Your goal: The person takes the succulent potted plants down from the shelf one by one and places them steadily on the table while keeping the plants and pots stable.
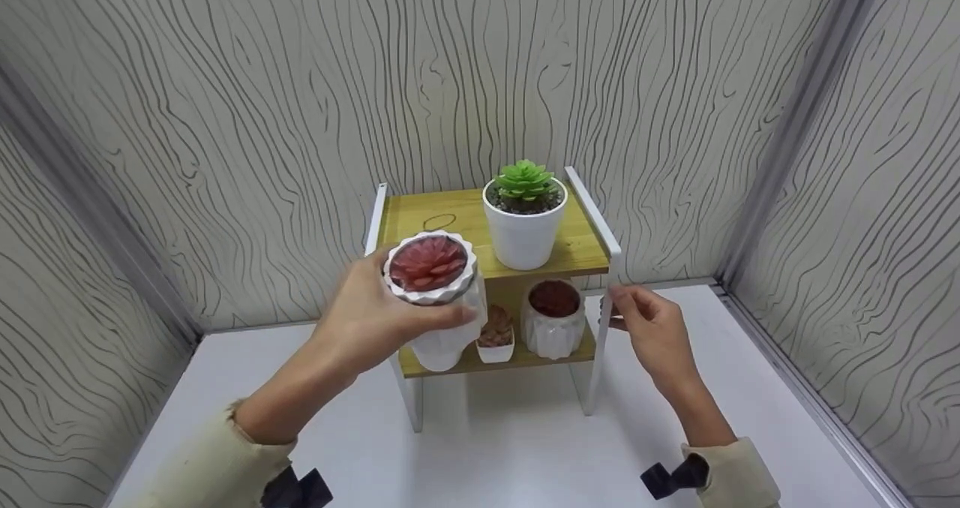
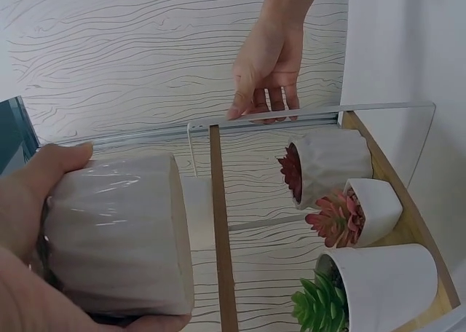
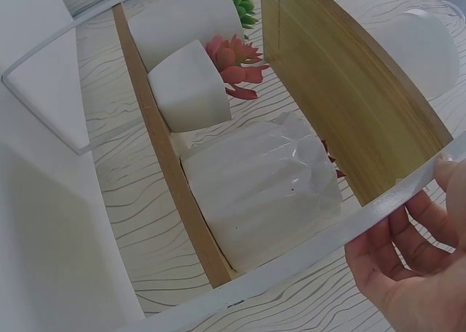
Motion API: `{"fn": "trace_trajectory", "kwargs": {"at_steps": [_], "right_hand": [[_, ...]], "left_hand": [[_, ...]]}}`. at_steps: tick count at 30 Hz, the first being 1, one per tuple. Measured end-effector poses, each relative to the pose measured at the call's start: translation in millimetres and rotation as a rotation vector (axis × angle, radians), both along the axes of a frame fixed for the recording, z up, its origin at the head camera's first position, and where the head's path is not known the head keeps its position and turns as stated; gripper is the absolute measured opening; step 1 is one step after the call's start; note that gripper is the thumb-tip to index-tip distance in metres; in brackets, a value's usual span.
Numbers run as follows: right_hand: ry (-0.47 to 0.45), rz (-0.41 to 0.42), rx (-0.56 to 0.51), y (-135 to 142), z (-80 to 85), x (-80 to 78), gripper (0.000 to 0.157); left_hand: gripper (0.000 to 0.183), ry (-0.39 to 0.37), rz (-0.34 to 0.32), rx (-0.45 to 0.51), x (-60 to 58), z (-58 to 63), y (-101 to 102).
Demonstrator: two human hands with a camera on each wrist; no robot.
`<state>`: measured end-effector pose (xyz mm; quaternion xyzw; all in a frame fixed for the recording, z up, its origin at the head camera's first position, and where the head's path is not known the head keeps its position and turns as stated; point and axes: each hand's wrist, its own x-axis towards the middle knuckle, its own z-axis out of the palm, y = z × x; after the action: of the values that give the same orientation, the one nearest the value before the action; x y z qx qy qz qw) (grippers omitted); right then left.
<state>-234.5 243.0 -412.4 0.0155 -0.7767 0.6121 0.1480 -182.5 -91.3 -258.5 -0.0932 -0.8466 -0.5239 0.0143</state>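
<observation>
My left hand [image 1: 367, 317] grips a white fluted pot with a red succulent [image 1: 429, 264], its thumb and fingers round the side. The pot is in front of the left part of a two-tier wooden shelf [image 1: 409, 211], overlapping it in the head view. My right hand [image 1: 654, 335] holds the white metal side frame [image 3: 320, 248] of the shelf, thumb on one side and fingers on the other. On the top tier stands a white pot with a green succulent [image 1: 523, 230].
The lower tier bears a second fluted pot [image 1: 553, 332], a small square pot with a reddish succulent [image 1: 495, 347] and a white pot with a green plant [image 2: 389, 288]. Wood-grain patterned walls [image 1: 465, 65] surround the white table [image 1: 495, 455].
</observation>
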Motion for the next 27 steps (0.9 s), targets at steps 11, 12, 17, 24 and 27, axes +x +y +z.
{"fn": "trace_trajectory", "kwargs": {"at_steps": [11,12,17,24,27], "right_hand": [[0.012,0.010,-0.005,1,-1.0,0.8,0.037],[0.009,0.010,-0.006,1,-1.0,0.8,0.037],[-0.004,0.007,-0.004,1,-0.6,0.5,0.039],[-0.012,0.006,0.002,1,-0.7,1.0,0.040],[-0.018,0.002,0.006,1,-0.1,0.7,0.040]], "left_hand": [[0.079,0.004,-0.005,-0.001,8.3,-8.7,-2],[0.079,0.005,-0.009,0.002,9.0,-9.8,-2],[0.072,0.018,-0.043,0.024,11.5,-15.1,-1],[0.072,0.001,-0.045,0.013,15.0,-22.9,0],[0.069,0.012,-0.051,-0.001,16.0,-26.3,0]]}}
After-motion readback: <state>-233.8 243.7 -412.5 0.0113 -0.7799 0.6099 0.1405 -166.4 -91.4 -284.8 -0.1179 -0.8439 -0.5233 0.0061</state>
